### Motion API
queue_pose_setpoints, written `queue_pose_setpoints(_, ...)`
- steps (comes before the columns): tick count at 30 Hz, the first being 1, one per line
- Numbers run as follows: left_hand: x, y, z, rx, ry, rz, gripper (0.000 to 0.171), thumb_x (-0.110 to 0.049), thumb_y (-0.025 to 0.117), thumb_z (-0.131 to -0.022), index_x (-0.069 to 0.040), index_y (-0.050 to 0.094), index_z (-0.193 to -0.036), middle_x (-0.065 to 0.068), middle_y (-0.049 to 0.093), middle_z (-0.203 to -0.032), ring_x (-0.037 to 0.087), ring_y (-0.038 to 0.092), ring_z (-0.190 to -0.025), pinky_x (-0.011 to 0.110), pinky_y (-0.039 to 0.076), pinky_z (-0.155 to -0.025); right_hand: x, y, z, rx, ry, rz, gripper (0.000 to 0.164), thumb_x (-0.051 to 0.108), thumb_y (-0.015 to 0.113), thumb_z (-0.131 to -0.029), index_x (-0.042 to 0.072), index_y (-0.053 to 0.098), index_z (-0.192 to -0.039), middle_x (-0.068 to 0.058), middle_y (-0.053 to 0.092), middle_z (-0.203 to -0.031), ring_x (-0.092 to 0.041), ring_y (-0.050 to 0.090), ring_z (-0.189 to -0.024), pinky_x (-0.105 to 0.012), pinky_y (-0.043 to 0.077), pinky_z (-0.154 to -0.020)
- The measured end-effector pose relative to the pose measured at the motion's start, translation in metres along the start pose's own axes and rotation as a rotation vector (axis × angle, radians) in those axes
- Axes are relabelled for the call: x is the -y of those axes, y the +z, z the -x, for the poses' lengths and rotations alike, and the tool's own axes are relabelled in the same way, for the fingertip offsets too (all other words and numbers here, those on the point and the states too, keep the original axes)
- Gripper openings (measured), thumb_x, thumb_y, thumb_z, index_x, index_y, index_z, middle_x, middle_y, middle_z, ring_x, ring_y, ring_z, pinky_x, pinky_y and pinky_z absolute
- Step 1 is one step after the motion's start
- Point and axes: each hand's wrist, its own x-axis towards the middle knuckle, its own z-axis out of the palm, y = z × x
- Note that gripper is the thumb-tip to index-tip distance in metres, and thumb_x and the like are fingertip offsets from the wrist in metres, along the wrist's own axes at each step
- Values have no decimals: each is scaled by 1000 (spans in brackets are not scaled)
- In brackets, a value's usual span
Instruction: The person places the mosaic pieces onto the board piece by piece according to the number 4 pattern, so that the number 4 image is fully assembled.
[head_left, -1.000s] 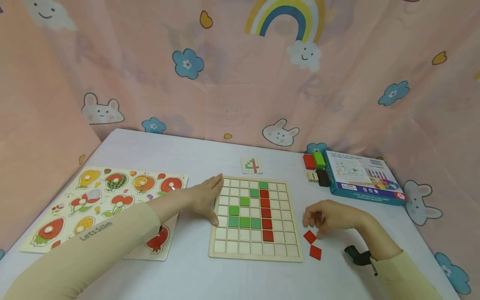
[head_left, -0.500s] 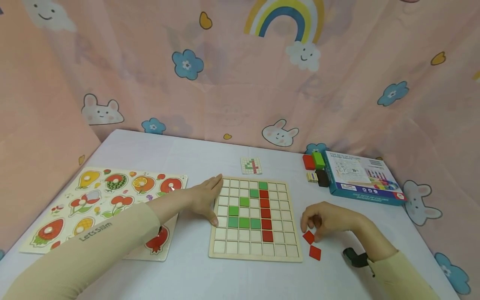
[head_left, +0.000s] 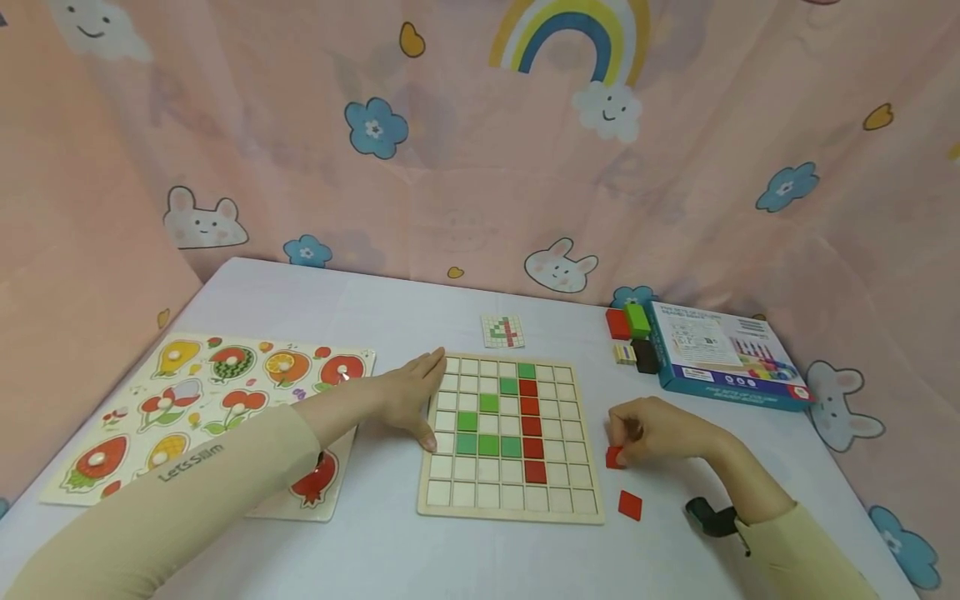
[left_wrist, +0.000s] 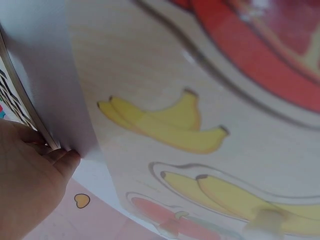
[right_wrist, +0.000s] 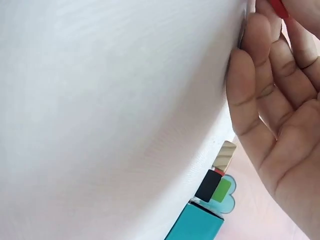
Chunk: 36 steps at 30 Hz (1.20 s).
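My left hand (head_left: 408,398) rests along the left edge of a wooden grid board (head_left: 510,510), its fingers fairly straight and its thumb by the frame. In the board's cells lie several green tiles (head_left: 488,446) and a column of red tiles (head_left: 533,448). To the right of the board my right hand (head_left: 660,429) pinches a red square tile (head_left: 615,457) between thumb and finger; the tile stands tilted off the cloth. A sliver of this red tile (right_wrist: 278,7) shows in the right wrist view. Another red tile (head_left: 631,505) lies flat just nearer the front.
Behind the board lies a small pattern card (head_left: 502,331). At the back right, red, green, striped and black blocks (head_left: 646,356) stand beside a blue box (head_left: 731,357). A fruit puzzle board (head_left: 67,492) lies under the left forearm.
The right thumb and fingers have closed on the upper red tile and tipped it up from the cloth. My left hand and the grid board stay where they were.
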Motion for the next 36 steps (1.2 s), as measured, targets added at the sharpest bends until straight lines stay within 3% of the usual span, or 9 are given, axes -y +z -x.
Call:
queue_pose_setpoints(4, 0, 0, -1, 2, -8, 4, 132, -53, 83, -70, 5, 2, -156, 22, -8, -167, 41, -1, -156, 49, 13, -128, 3, -1, -2, -25, -36, -35, 17, 21, 77, -83, 14, 62, -81, 1, 61, -73, -12, 57, -75, -22, 47, -63)
queue_pose_setpoints(10, 0, 0, -1, -3, -11, 6, 133, -53, 83, -69, 6, 2, -156, 22, -8, -167, 40, 0, -156, 49, 13, -128, 15, 5, -8, -58, -105, -107, 12, 22, 75, -87, 17, 70, -97, 0, 66, -83, -13, 59, -82, -23, 53, -72)
queue_pose_setpoints(16, 0, 0, 0, -1, -5, 7, 133, -53, 83, -70, 6, 2, -156, 23, -8, -166, 42, 0, -156, 50, 12, -128, 37, 18, -15, -87, -121, -133, 10, 23, 74, -88, 21, 69, -97, 1, 68, -87, -12, 61, -83, -23, 54, -75)
queue_pose_setpoints(26, -1, 0, 1, 3, -3, 17, 131, -51, 83, -71, 7, 2, -156, 24, -8, -166, 43, 0, -155, 51, 12, -128, 66, 40, -25, -32, -170, -172, 8, 20, 72, -89, 20, 71, -98, 2, 71, -91, -10, 64, -81, -22, 57, -75)
queue_pose_setpoints(36, 0, 0, 0, -5, 4, 0, 131, -53, 82, -71, 8, 2, -156, 24, -7, -166, 43, 1, -155, 51, 12, -128, 78, 56, -27, 5, -177, -129, 8, 22, 79, -83, 23, 73, -88, 5, 70, -79, -5, 61, -71, -21, 55, -66)
